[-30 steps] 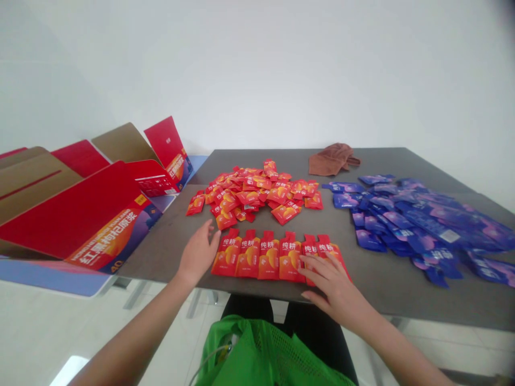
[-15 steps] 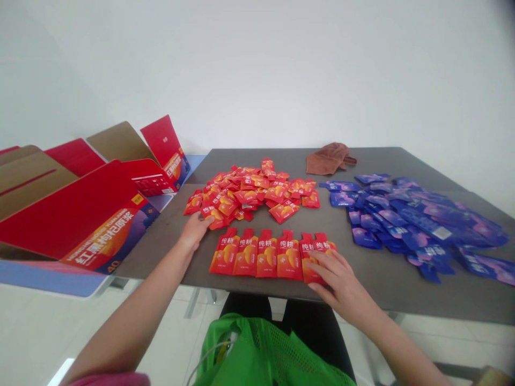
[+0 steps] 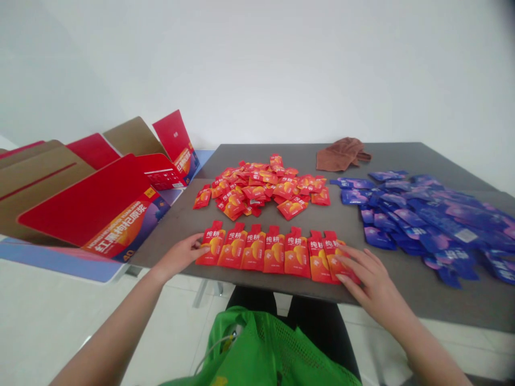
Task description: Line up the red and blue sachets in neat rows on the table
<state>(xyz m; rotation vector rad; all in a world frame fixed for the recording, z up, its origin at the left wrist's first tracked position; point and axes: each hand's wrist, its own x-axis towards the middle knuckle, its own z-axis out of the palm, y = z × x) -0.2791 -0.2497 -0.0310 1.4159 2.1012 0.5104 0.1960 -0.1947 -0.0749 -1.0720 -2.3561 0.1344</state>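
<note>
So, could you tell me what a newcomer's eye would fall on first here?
Probably the row of red-orange pouches along the near edge of the table, with the left hand and right hand at its two ends. Behind it lies a loose heap of similar pouches, and the big pile of blue-purple pouches to the right makes a strong contrast.

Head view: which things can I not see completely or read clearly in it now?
- Lower pouches of the red pile: head view, hidden under upper ones.
- Part of the rightmost row pouch: head view, behind right hand.
- Small print on blue pouches: head view, blurred, too small.
- Far-left carton: head view, cut by left edge.
</note>
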